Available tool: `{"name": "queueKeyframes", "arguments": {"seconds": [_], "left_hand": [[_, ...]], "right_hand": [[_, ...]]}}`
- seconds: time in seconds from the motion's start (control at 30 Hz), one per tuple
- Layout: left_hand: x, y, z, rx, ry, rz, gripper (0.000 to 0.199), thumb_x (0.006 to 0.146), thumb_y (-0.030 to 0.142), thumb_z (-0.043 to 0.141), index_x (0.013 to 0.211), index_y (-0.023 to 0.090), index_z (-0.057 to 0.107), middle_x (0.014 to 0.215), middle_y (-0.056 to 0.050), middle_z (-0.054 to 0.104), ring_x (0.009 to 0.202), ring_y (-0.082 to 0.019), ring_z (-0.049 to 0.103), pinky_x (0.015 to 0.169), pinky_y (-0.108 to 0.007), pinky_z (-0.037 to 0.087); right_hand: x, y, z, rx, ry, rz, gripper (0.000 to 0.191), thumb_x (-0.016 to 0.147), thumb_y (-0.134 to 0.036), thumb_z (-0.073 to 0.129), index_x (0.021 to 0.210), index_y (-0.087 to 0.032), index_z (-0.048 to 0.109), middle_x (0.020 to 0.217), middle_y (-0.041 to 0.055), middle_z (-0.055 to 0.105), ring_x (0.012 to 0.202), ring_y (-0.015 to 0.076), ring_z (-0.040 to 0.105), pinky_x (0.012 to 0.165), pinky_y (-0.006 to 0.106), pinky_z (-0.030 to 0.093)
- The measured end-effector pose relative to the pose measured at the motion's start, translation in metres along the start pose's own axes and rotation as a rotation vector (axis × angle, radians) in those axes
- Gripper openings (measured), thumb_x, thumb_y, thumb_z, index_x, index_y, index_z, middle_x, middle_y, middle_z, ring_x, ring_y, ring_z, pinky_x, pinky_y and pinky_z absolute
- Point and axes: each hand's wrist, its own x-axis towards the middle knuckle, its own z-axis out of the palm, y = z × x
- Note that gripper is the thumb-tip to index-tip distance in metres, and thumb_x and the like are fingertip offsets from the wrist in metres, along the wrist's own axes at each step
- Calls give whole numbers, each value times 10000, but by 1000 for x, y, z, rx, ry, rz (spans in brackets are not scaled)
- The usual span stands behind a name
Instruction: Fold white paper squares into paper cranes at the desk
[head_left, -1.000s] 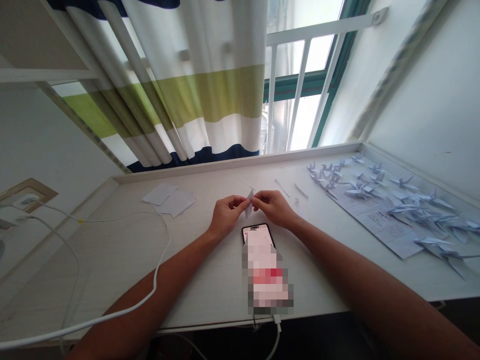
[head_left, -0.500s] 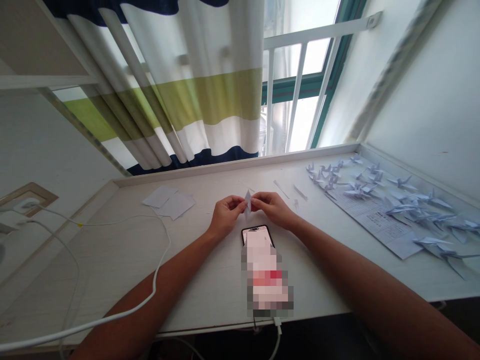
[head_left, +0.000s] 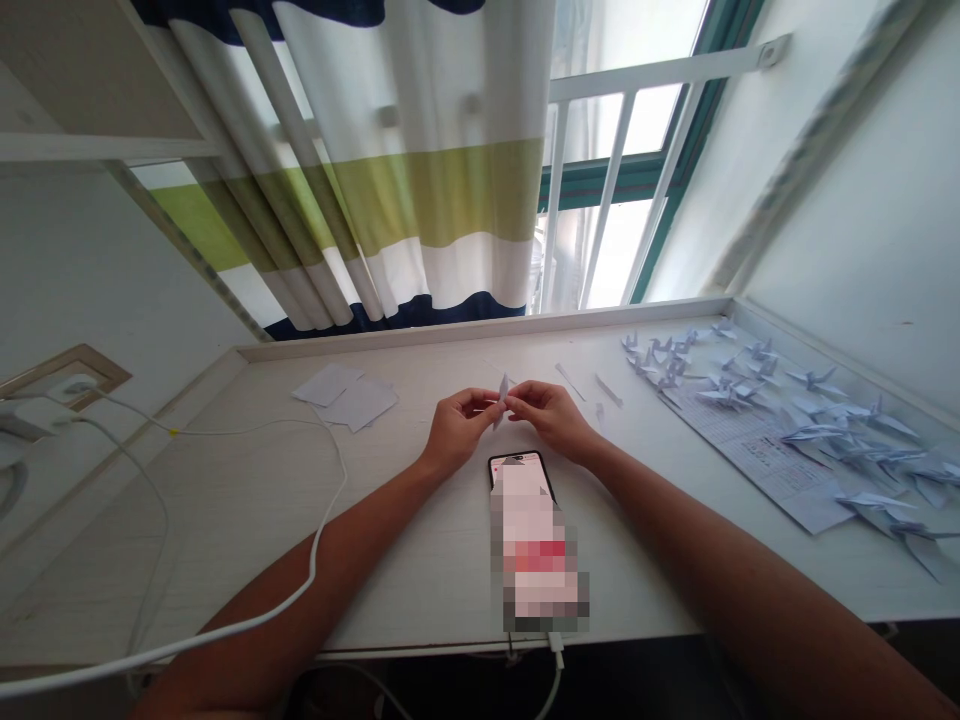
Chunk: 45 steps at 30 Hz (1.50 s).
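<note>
A small folded piece of white paper (head_left: 504, 386) stands upright between my hands, above the top end of a phone (head_left: 529, 520). My left hand (head_left: 459, 428) pinches its left side between thumb and fingers. From the right, my right hand (head_left: 550, 415) pinches the same paper, its fingertips almost touching those of the left. The phone lies on the white desk (head_left: 420, 560) between my forearms, its screen lit and mostly pixelated.
Flat paper squares (head_left: 360, 402) lie at the left. Thin paper strips (head_left: 609, 390) are right of my hands. Several folded paper cranes (head_left: 731, 390) cover a printed sheet (head_left: 750, 460) at the right. A white cable (head_left: 330, 510) crosses my left forearm.
The folded paper has turned and looks narrower, still pinched by both hands. The whole view has shifted slightly, with the desk things appearing a little further right.
</note>
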Motion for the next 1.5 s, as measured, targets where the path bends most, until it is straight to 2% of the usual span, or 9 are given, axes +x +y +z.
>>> {"name": "queueKeyframes", "arguments": {"seconds": [0.13, 0.33, 0.6, 0.87, 1.13, 1.3, 1.5], "left_hand": [[0, -1, 1, -28, 3, 5, 278, 711, 360, 848, 856, 144, 751, 977, -91, 772, 833, -195, 719, 813, -343, 579], [1, -2, -1, 45, 24, 58, 214, 789, 359, 780, 886, 170, 801, 1041, -95, 774, 923, -216, 717, 849, -340, 565], [1, -4, 2, 109, 106, 89, 136, 798, 298, 761, 859, 187, 811, 1010, -84, 779, 913, -214, 719, 824, -333, 580], [3, -8, 0, 162, 103, 55, 149, 801, 315, 758, 852, 183, 805, 1052, -97, 777, 966, -235, 724, 817, -344, 593], [2, -7, 2, 146, 122, 44, 178, 808, 338, 751, 855, 173, 799, 1023, -95, 788, 934, -242, 737, 833, -365, 592], [3, -8, 3, 112, 105, 40, 184, 808, 342, 750, 846, 165, 786, 1031, -96, 780, 931, -226, 730, 857, -361, 584], [2, -7, 2, 63, 99, -13, 256, 792, 384, 772, 908, 155, 778, 1125, -119, 757, 1000, -244, 719, 895, -378, 572]], "right_hand": [[-1, -2, 0, -13, -1, -7, 366, 772, -515, 780, 861, -162, 744, 871, 69, 753, 809, 189, 684, 826, 374, 544], [-3, -6, 3, -87, 95, -25, 327, 768, -493, 777, 852, -178, 783, 865, 66, 772, 808, 206, 681, 809, 354, 516], [-3, -6, 11, -132, 171, -22, 309, 768, -468, 772, 851, -171, 784, 879, 84, 782, 822, 229, 694, 801, 358, 523], [-2, -2, 13, -110, 105, 13, 365, 731, -500, 791, 863, -160, 767, 887, 84, 776, 823, 216, 693, 795, 343, 534], [-2, 0, 12, -139, 163, 0, 298, 753, -439, 786, 861, -162, 774, 893, 97, 786, 824, 235, 709, 809, 371, 542], [-2, -2, 11, -34, 213, 41, 312, 703, -378, 841, 925, -181, 745, 944, 94, 796, 882, 245, 735, 872, 398, 552], [-2, -6, 11, -27, 145, 55, 315, 741, -401, 808, 957, -172, 788, 1013, 104, 791, 942, 248, 717, 925, 400, 523]]}}
